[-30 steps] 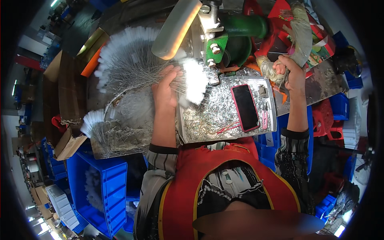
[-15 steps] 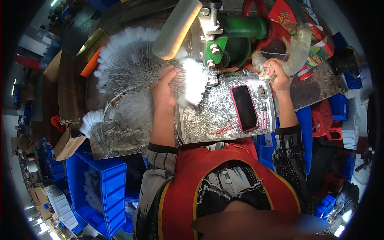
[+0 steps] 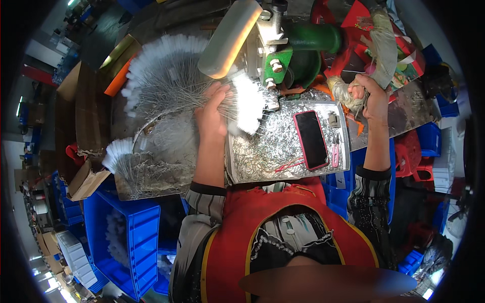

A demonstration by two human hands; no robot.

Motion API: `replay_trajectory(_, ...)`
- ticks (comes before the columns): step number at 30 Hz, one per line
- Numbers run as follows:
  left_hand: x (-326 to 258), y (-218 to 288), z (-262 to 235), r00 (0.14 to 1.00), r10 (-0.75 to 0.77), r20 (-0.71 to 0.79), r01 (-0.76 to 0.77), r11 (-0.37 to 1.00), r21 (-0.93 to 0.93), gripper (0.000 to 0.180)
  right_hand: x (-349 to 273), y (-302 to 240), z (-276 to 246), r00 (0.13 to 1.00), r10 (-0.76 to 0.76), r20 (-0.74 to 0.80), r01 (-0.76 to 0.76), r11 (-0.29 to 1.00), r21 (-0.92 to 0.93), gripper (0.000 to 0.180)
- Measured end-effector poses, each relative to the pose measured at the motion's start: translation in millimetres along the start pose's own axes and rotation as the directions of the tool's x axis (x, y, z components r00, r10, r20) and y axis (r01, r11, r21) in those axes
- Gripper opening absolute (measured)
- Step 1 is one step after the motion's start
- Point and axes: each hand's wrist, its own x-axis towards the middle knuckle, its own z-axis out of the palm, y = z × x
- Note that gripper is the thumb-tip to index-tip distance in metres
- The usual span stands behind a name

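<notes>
My left hand is shut on a bundle of thin wire-stemmed brushes with white tips, held at the front of a green press machine. A big fan of the same brushes spreads to the left of that hand. My right hand is shut on the tape-wrapped end of the machine's lever handle, at the upper right. Between my arms lies a metal tray full of shiny wire scraps.
A black phone in a pink case and small pink clippers lie on the tray. A second brush pile sits lower left. Blue crates stand at lower left, cardboard boxes beside them, blue bins at the right.
My right hand came down and toward me with the lever handle in it, then rose a little. My left hand kept its hold on the brush bundle at the machine.
</notes>
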Motion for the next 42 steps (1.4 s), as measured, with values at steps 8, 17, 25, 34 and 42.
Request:
replay_trajectory(8,2.6,1.5,-1.3,1.000,0.011,0.005,-0.011,1.000,0.023,0.038,5.8,-5.1,-3.6,0.996,0.058,0.073,-0.058,0.998,-0.002,0.010)
replay_trajectory(17,4.5,-2.5,-3.9,0.997,0.045,0.059,-0.044,0.999,-0.016,0.038,4.8,36.6,-13.3,0.992,-0.093,0.081,0.089,0.995,0.053,0.010)
replay_trajectory(25,8.2,-2.7,-0.4,1.000,0.027,0.016,-0.027,1.000,-0.005,0.040,4.2,-18.3,-0.6,0.991,0.038,0.126,-0.032,0.998,-0.050,0.029)
replay_trajectory(34,4.8,-2.2,4.2,0.997,0.081,-0.020,-0.081,0.997,-0.011,0.037,8.8,48.3,-12.4,0.955,-0.241,0.173,0.229,0.970,0.087,0.010)
replay_trajectory(42,3.0,-1.9,-0.2,0.989,0.139,-0.048,-0.139,0.990,-0.008,0.035,6.1,-21.6,-1.0,0.988,0.097,0.117,-0.092,0.995,-0.046,0.025)
